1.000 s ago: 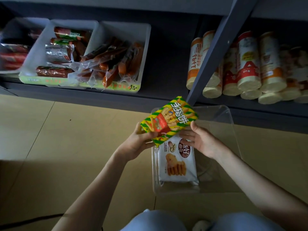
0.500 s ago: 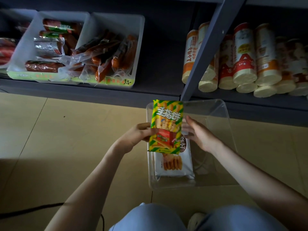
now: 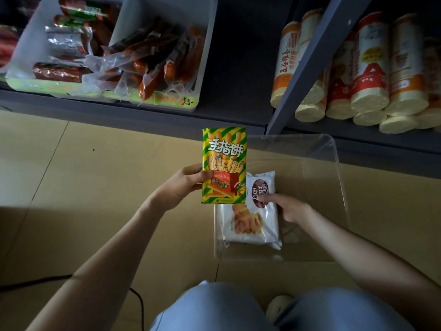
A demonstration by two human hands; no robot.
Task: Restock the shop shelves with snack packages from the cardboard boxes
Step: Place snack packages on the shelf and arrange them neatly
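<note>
Far left on the shelf [image 3: 238, 68]: white trays [image 3: 205, 56] w/ sausage packs [image 3: 152, 65]. Left hand [image 3: 181, 185] holds the yellow-green snack pack [image 3: 224, 163] upright above the floor [image 3: 83, 187], fingers closed on its left edge, thumb on front. Just right, clear bin [image 3: 334, 187] sits on the floor near the shelf; white snack pack [image 3: 253, 223] lies flat inside, at its left side. Right hand [image 3: 286, 206] grips that pack's right edge, thumb on top. Far right: tall snack tubes [image 3: 367, 68] lying on the shelf.
</note>
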